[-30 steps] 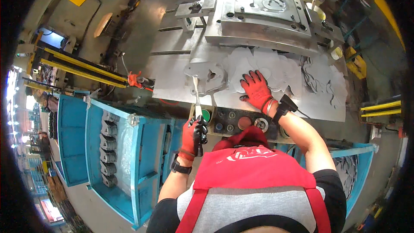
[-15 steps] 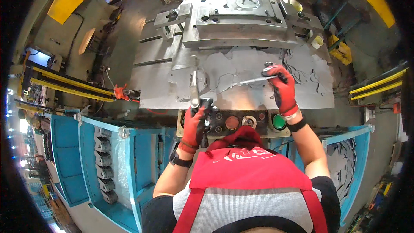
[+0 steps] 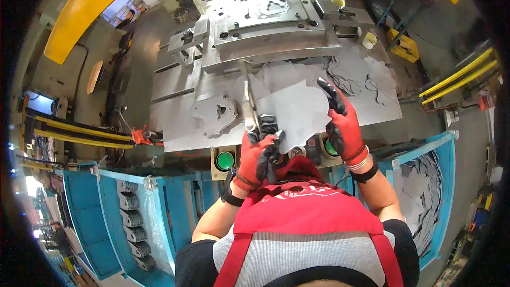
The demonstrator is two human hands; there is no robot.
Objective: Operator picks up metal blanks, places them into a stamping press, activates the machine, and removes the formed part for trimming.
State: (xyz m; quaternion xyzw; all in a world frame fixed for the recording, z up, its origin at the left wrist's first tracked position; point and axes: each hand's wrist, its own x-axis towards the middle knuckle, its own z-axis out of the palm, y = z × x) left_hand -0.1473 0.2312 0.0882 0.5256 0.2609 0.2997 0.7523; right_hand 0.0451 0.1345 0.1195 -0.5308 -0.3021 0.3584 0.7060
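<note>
A flat grey sheet-metal blank (image 3: pixel 298 109) with a wavy outline is held up in front of me, between my hands. My right hand (image 3: pixel 344 125), in a red and black glove, grips its right edge, fingers stretched along it. My left hand (image 3: pixel 259 151), gloved alike, is closed round a long silver hand tool (image 3: pixel 247 101) whose exact kind I cannot make out. The left fingertips also meet the blank's lower left edge. Left of the tool, a cut grey metal part (image 3: pixel 217 112) with holes lies on the press table (image 3: pixel 178 135).
Beyond the blank stands a steel die (image 3: pixel 271 34). Thin scrap strips (image 3: pixel 345 77) and more sheets lie at right. A control panel with a green button (image 3: pixel 224 161) runs along the near edge. Blue bins (image 3: pixel 162 202) hold stacked parts at left and flat sheets (image 3: pixel 417 202) at right.
The blank has been lifted off the table and now stands tilted between my hands. A thin bright rod-like shape at my right hand no longer shows. The view has shifted and turned slightly.
</note>
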